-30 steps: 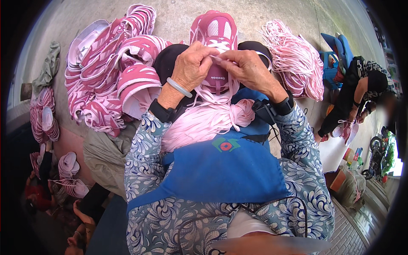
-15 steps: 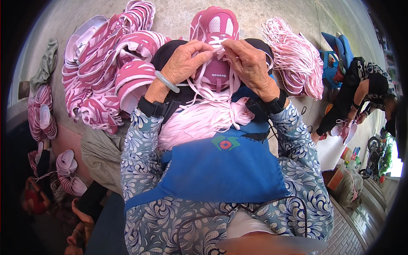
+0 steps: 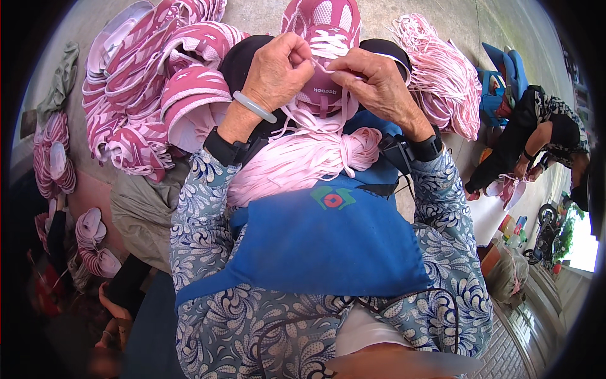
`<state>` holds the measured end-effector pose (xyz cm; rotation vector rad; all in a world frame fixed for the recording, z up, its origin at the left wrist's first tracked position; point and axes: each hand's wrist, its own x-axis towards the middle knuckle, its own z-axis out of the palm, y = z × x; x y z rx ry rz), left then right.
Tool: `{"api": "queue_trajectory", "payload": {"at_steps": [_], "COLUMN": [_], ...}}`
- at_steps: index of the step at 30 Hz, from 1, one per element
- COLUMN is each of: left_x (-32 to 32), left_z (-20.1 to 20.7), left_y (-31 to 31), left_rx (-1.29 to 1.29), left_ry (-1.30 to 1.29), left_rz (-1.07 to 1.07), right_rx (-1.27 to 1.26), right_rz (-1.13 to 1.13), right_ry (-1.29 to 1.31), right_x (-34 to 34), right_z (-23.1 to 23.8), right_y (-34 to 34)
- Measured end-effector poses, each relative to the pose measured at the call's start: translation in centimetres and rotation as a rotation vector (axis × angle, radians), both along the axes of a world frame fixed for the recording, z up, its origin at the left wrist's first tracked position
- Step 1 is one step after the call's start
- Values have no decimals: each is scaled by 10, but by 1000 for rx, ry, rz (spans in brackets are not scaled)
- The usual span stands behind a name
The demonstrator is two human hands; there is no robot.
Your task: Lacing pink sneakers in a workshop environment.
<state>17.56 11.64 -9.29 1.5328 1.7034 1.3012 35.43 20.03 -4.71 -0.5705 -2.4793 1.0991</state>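
Observation:
A pink and white sneaker (image 3: 322, 16) rests upright between my knees, its toe pointing away from me. White shoelace (image 3: 329, 45) crosses its front in several rows. My left hand (image 3: 278, 71) is closed, with fingertips pinched on the lace just left of the tongue. Opposite it, my right hand (image 3: 374, 79) grips the lace between thumb and forefinger, and a short stretch shows between the hands. Loose lace ends trail down beside the tongue. Under my wrists, a bundle of pale pink laces (image 3: 297, 165) lies on my lap over the blue apron (image 3: 328, 246).
Piled pink shoes (image 3: 136, 82) stand to the left. At the right lies another big bundle of pink laces (image 3: 439, 82), with a blue stool-like object (image 3: 495, 91) beyond it. A co-worker (image 3: 549, 126) at far right handles a pink shoe. More people sit at lower left.
Both hands have come back toward me a little and drawn apart, exposing the laced rows on the shoe. The view has shifted slightly.

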Motion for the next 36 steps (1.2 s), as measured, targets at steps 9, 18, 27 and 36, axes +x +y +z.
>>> {"api": "queue_trajectory", "payload": {"at_steps": [9,18,27,36], "left_x": [0,3,3,-4], "left_z": [1,9,-3,-2], "left_y": [-2,-2,2,0], "left_rx": [-39,-56,21,-170], "left_ry": [-86,-99,-136,-333], "left_rz": [0,17,-10,-117], "right_rx": [-258,123,771,663], "right_rz": [-75,6,65,-94], "right_ry": [-178,-274,-38,34], "right_x": [-6,-8,-28,-7], "right_z": [-3,13,33,5], "right_y": [2,-5,16,29]}}
